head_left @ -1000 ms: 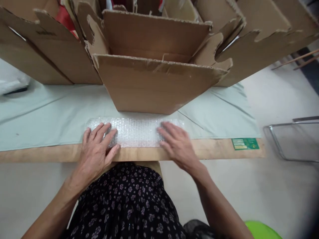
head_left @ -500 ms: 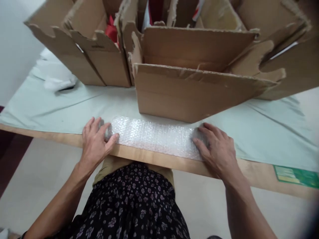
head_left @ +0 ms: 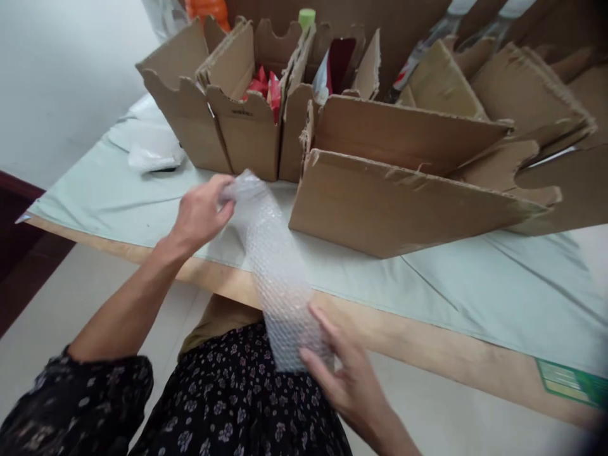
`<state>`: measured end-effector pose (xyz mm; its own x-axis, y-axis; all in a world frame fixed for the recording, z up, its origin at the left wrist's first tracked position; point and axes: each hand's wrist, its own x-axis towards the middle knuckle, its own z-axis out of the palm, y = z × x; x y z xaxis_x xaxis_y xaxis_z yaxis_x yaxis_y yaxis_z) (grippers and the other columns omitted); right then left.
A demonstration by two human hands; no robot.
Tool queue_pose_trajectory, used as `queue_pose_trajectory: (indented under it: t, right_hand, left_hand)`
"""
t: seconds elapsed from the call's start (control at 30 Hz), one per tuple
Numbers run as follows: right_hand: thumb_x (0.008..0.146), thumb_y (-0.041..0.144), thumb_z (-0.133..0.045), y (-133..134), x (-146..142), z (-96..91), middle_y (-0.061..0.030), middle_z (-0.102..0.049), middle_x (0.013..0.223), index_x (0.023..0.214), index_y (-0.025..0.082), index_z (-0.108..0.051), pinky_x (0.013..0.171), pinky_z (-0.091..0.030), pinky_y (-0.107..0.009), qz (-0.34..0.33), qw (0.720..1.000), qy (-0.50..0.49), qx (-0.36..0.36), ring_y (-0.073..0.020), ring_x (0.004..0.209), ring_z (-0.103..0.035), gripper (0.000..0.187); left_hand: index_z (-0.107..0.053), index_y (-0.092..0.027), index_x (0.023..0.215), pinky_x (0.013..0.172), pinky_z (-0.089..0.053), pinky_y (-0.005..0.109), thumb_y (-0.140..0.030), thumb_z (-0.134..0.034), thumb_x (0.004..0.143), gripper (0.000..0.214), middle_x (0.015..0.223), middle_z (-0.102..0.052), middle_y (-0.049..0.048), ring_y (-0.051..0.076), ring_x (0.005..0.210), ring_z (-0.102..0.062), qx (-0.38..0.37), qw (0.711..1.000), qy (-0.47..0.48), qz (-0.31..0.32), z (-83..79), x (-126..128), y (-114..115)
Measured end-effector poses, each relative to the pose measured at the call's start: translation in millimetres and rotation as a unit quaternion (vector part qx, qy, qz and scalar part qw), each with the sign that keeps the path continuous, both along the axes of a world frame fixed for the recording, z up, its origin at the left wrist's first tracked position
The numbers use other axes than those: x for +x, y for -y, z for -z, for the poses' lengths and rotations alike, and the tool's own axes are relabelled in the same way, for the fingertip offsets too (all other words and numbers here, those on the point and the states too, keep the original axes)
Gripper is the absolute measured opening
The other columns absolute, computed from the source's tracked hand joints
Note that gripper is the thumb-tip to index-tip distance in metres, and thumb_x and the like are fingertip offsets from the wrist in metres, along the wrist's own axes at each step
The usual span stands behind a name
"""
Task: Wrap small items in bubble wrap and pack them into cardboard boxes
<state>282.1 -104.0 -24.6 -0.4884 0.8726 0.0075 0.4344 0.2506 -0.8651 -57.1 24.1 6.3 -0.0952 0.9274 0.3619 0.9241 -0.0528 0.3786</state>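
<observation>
Holding a tilted bundle by its ends: watch for a slip

You have the bubble-wrap bundle (head_left: pixel 275 266) lifted off the counter (head_left: pixel 427 345). It slants from 11 o'clock down to 6 o'clock, and its near end hangs past the counter edge over your lap. Your left hand (head_left: pixel 202 212) is closed around the far end. Your right hand (head_left: pixel 346 373) holds the near end loosely between thumb and outstretched fingers.

That loose hold is the weak point. The wrap is slick, and whatever is inside could slide out of the low end or pull the bundle from your fingers to the floor. The wrap may also unroll if either end loosens. The far end sits close to the nearest cardboard box (head_left: pixel 394 202) at 1 o'clock, so a swing could knock it.

Writing: a green label (head_left: pixel 572 383) at 4 o'clock and a small dark print on the box front (head_left: pixel 242 113) at 11 o'clock are both too small to read.
</observation>
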Motion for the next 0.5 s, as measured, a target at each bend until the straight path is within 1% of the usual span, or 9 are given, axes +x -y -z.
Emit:
queue_pose_trajectory:
  t: [0.03, 0.1, 0.17, 0.2, 0.27, 0.33, 0.4, 0.47, 0.5]
  right_hand:
    - [0.098, 0.029, -0.063, 3.7, -16.1, 3.0, -0.0089, -0.075, 0.134, 0.153, 0.031, -0.056, 0.091, -0.066, -0.043, -0.020, 0.999, -0.017, -0.036, -0.0269, 0.112, -0.076, 0.056]
    - [0.096, 0.026, -0.063, 7.8, -42.7, 7.3, -0.0068, -0.077, 0.129, 0.143, 0.030, -0.066, 0.095, -0.064, -0.043, -0.050, 0.994, -0.037, -0.095, -0.0257, 0.109, -0.076, 0.047]
    - [0.096, 0.025, -0.063, 8.5, -58.8, 8.5, -0.0063, -0.080, 0.120, 0.131, 0.026, -0.074, 0.090, -0.063, -0.041, -0.072, 0.987, -0.046, -0.134, -0.0232, 0.097, -0.076, 0.037]
    - [0.095, 0.026, -0.063, 8.1, -62.8, 7.9, -0.0062, -0.080, 0.115, 0.127, 0.025, -0.075, 0.086, -0.063, -0.039, -0.078, 0.985, -0.050, -0.148, -0.0221, 0.092, -0.075, 0.034]
    - [0.095, 0.029, -0.064, 6.5, -64.4, 5.4, -0.0056, -0.080, 0.109, 0.122, 0.024, -0.077, 0.081, -0.061, -0.036, -0.086, 0.979, -0.063, -0.176, -0.0214, 0.089, -0.074, 0.031]
    - [0.094, 0.035, -0.067, 3.8, -61.4, 2.2, -0.0041, -0.080, 0.104, 0.117, 0.026, -0.079, 0.078, -0.059, -0.035, -0.089, 0.969, -0.082, -0.216, -0.0213, 0.088, -0.072, 0.028]
    - [0.093, 0.043, -0.069, -1.4, -59.0, -0.7, -0.0026, -0.079, 0.096, 0.115, 0.028, -0.079, 0.075, -0.058, -0.034, -0.084, 0.948, -0.116, -0.283, -0.0201, 0.083, -0.070, 0.028]
    - [0.092, 0.053, -0.072, -10.2, -61.3, -2.7, -0.0027, -0.078, 0.094, 0.117, 0.028, -0.077, 0.075, -0.059, -0.035, -0.064, 0.915, -0.177, -0.358, -0.0197, 0.081, -0.071, 0.036]
    - [0.091, 0.057, -0.072, -16.1, -64.7, -3.1, -0.0037, -0.078, 0.096, 0.119, 0.027, -0.075, 0.076, -0.060, -0.036, -0.048, 0.897, -0.214, -0.385, -0.0204, 0.082, -0.072, 0.041]
  left_hand:
    - [-0.066, -0.025, 0.128, 0.097, -0.055, 0.043, -0.020, -0.063, 0.082, 0.046, 0.119, -0.076, 0.0067, 0.029, 0.105, -0.072, -0.022, 1.000, -0.012, 0.012, 3.6, -0.4, -18.3]
    - [-0.061, -0.018, 0.139, 0.104, -0.052, 0.051, -0.017, -0.067, 0.078, 0.061, 0.129, -0.072, 0.0142, 0.036, 0.118, -0.067, -0.057, 0.997, -0.039, 0.031, 12.4, 4.0, -44.8]
    - [-0.058, -0.012, 0.143, 0.112, -0.046, 0.056, -0.018, -0.068, 0.078, 0.066, 0.140, -0.066, 0.0199, 0.039, 0.131, -0.059, -0.050, 0.997, -0.044, 0.040, 19.1, 11.2, -49.3]
    - [-0.059, -0.011, 0.143, 0.116, -0.043, 0.057, -0.019, -0.068, 0.080, 0.064, 0.143, -0.064, 0.0198, 0.038, 0.135, -0.056, -0.032, 0.998, -0.033, 0.046, 20.7, 14.0, -41.8]
    - [-0.064, -0.016, 0.137, 0.118, -0.043, 0.054, -0.023, -0.063, 0.087, 0.050, 0.140, -0.067, 0.0149, 0.033, 0.134, -0.058, 0.000, 0.997, 0.022, 0.074, 20.3, 15.5, -9.4]
    - [-0.069, -0.021, 0.128, 0.113, -0.050, 0.051, -0.028, -0.059, 0.093, 0.037, 0.128, -0.074, 0.0102, 0.028, 0.125, -0.065, -0.012, 0.985, 0.113, 0.129, 16.3, 10.3, 37.8]
    - [-0.071, -0.026, 0.127, 0.111, -0.054, 0.049, -0.033, -0.062, 0.095, 0.034, 0.128, -0.075, 0.0093, 0.028, 0.125, -0.068, -0.080, 0.950, 0.226, 0.202, 11.4, 1.2, 86.7]
    - [-0.063, -0.030, 0.141, 0.113, -0.054, 0.051, -0.047, -0.058, 0.098, 0.046, 0.137, -0.072, 0.0111, 0.030, 0.133, -0.065, -0.143, 0.899, 0.331, 0.248, 9.0, -6.7, 125.5]
    - [-0.056, -0.032, 0.149, 0.116, -0.052, 0.053, -0.053, -0.058, 0.098, 0.055, 0.142, -0.069, 0.0120, 0.032, 0.137, -0.063, -0.160, 0.880, 0.368, 0.255, 9.5, -8.5, 138.6]
